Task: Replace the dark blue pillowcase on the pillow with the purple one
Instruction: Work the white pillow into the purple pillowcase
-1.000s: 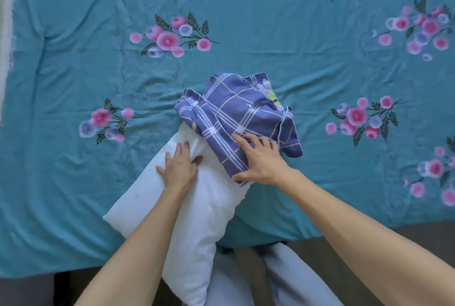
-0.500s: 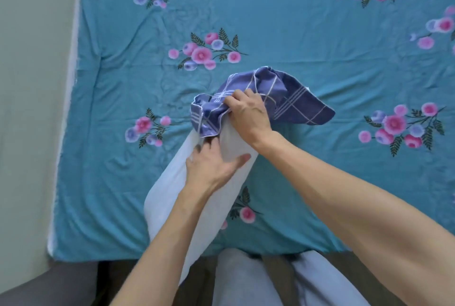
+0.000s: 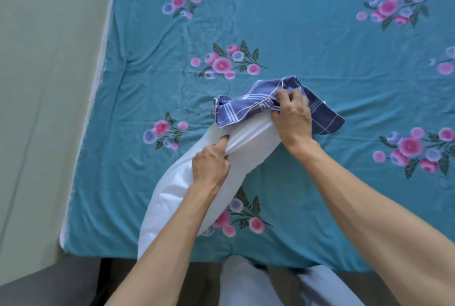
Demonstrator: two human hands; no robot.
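Observation:
A bare white pillow [image 3: 177, 192] lies at a slant on the bed, its near end over the front edge. A purple-blue checked pillowcase [image 3: 236, 111] is bunched over the pillow's far end, with a loose part spread out to the right. My left hand [image 3: 211, 165] grips a fold of the pillow's white cover near the middle. My right hand [image 3: 293, 118] grips the bunched pillowcase at the pillow's far end. No second pillowcase is in view.
The bed is covered by a teal sheet [image 3: 320, 40] printed with pink and lilac flowers. A pale wall [image 3: 44, 84] runs along the bed's left side. My legs in light trousers [image 3: 246, 283] stand against the bed's front edge.
My left hand went from lying flat on the pillow to gripping a fold of it. My right hand moved along the pillowcase's edge to the right. The view shifted left.

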